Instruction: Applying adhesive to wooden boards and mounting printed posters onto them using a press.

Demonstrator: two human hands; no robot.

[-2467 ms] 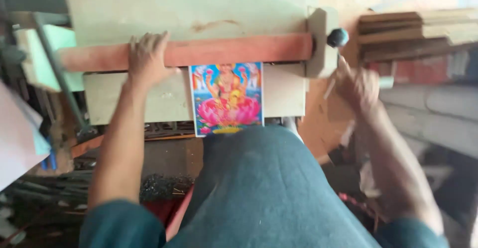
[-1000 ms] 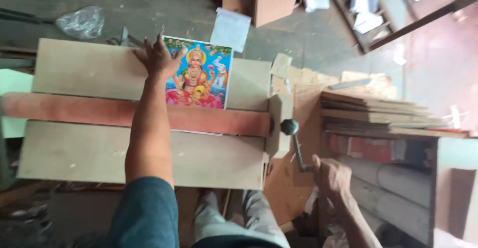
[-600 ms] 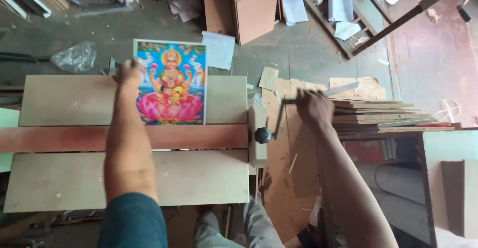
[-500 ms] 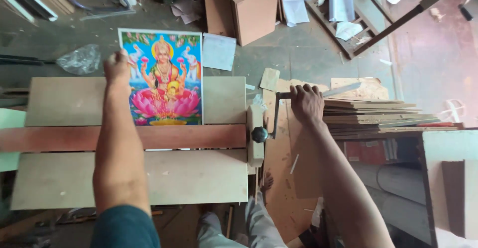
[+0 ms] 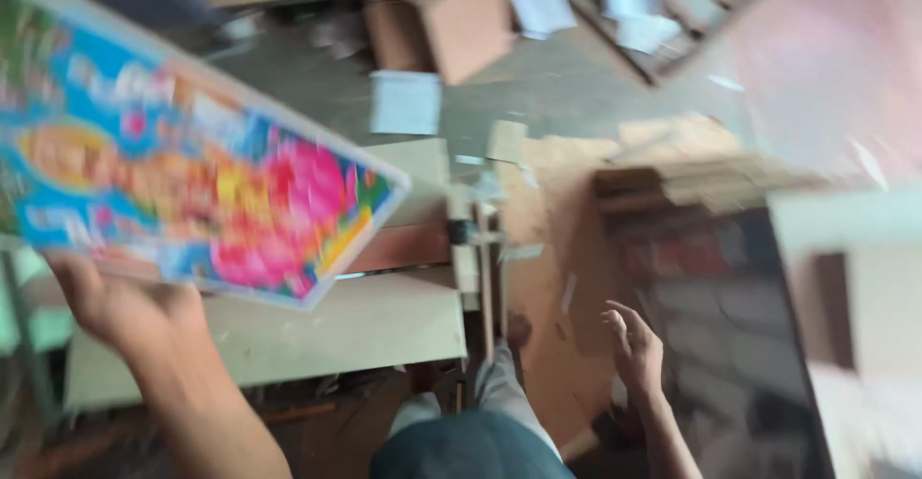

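Printed picture board [image 5: 192, 191], bright with blue, pink and yellow, is lifted clear of the table [image 5: 365, 330] and tilted, its lower edge resting in the left hand [image 5: 125, 306], which grips it from below at the near left. The frame is smeared by motion, so the exact finger hold cannot be made out. The right hand [image 5: 634, 349] hangs open and empty, fingers loosely spread, well off to the right of the board and below the crank handle [image 5: 490, 277] of the press, touching nothing.

As a judgement, the step in hand is carrying the board away from the press; setting it down flat would call for a steadier two-handed hold, since one hand bears it by a single edge.

Beyond the right hand lies a stack of cut boards [image 5: 701, 181]. Farther ahead, on the floor [image 5: 538, 104], stands a brown cardboard box [image 5: 461, 18]; whether anything is inside it cannot be told.
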